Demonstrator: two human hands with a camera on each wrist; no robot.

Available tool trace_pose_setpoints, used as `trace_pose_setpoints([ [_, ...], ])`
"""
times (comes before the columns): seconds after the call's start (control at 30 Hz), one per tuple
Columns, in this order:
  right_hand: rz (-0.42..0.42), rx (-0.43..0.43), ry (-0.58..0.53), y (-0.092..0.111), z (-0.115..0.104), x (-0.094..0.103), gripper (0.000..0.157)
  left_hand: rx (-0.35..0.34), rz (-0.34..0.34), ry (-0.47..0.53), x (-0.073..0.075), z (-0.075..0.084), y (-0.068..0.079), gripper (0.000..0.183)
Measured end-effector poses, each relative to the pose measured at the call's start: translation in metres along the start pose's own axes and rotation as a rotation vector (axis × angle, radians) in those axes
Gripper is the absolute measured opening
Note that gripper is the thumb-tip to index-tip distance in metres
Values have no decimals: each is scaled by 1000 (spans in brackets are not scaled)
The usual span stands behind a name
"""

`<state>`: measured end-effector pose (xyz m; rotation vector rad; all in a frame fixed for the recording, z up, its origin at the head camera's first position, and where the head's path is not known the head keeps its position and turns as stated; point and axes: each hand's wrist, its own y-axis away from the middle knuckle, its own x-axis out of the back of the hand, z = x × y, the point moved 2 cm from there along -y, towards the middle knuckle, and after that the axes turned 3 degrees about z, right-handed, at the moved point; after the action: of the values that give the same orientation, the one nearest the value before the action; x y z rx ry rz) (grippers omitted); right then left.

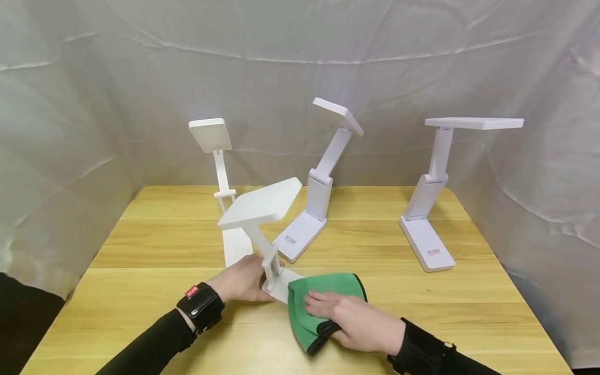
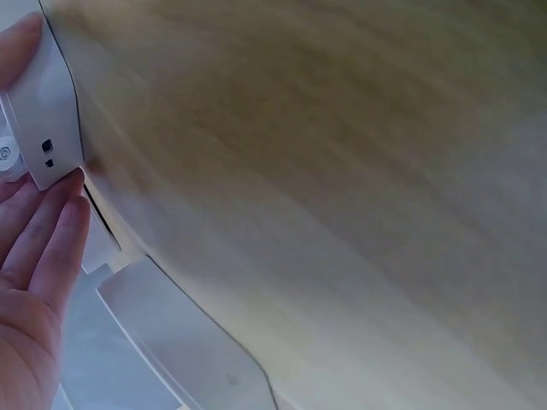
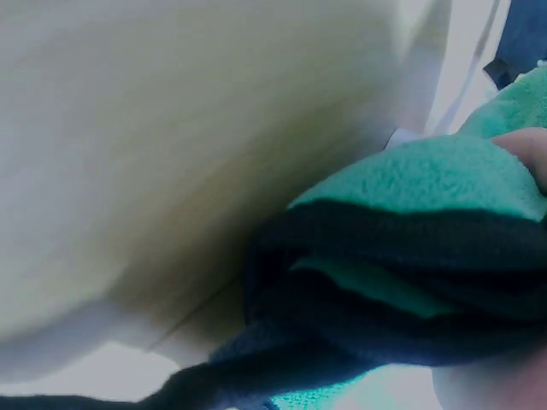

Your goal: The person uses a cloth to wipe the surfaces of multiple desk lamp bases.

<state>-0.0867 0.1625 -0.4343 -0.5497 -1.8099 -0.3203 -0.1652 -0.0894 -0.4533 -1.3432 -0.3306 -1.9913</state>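
A white folding desk lamp [image 1: 262, 203] stands at the front of the table, its flat head raised and tilted. My left hand [image 1: 244, 281] holds the rear end of its base, and in the left wrist view thumb and fingers lie on either side of that base [image 2: 55, 111], with two small openings showing in its end. My right hand [image 1: 361, 323] grips a folded green cloth [image 1: 328, 285] with black edging, laid over the front part of the base. Up close in the right wrist view, the cloth [image 3: 427, 175] is bunched between thumb and fingers. The covered part of the base is hidden.
Three more white lamps stand farther back on the wooden table [image 1: 375, 239]: a left one [image 1: 210, 135] close behind the held lamp, a middle one [image 1: 320, 195] and a right one [image 1: 424, 198]. Grey cloth walls [image 1: 281, 62] enclose the back and sides.
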Motion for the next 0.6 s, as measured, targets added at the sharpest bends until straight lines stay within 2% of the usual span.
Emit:
trace_pose_setpoints([
  [0.1, 2, 16, 0, -4, -1, -1, 60, -16, 8, -7, -1, 1, -2, 65],
  [0.2, 11, 7, 15, -19, -1, 0, 59, -14, 24, -10, -1, 2, -2, 58],
  [0.37, 17, -35, 51, -34, 0, 1, 59, 34, 45, -48, -2, 6, -2, 43],
  [0.47, 16, -33, 48, -32, 3, 2, 60, 56, 53, -61, -4, 7, -1, 41],
  [0.6, 2, -38, -8, -16, 9, 4, 61, 79, 50, -50, -5, 6, 1, 50],
])
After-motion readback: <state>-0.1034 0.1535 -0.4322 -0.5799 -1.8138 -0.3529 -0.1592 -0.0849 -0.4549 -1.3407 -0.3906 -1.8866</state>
